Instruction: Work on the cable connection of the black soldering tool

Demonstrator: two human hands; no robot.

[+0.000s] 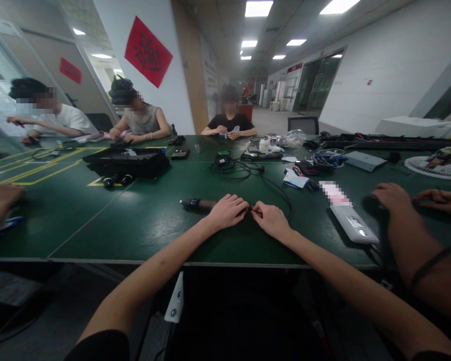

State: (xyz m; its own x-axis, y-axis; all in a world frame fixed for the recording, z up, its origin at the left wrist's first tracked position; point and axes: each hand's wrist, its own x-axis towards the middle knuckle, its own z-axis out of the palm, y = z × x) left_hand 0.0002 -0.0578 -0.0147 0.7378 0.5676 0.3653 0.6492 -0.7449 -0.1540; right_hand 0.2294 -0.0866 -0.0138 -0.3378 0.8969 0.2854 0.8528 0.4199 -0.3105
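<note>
We have two hands on one tool [195, 203], which lies across the table near its front edge, metal tip to the left. Our left hand [228, 211] is closed over the tool's rear; our right hand [272, 220] has its fingertips together on one small dark piece [251, 208], too small to make out, between the hands. One black cord [291, 200] curves beside our right hand.

We count three people across from us, one hand [3, 194] at the left edge and two more at the right. One black tray [126, 163] sits to the left, one white device [353, 223] to the right, one round white grille [436, 168] farther right.

The table [135, 225] is dark green, with yellow lines at left. Beyond it we see two red posters [148, 51], white walls and lit ceiling panels.
</note>
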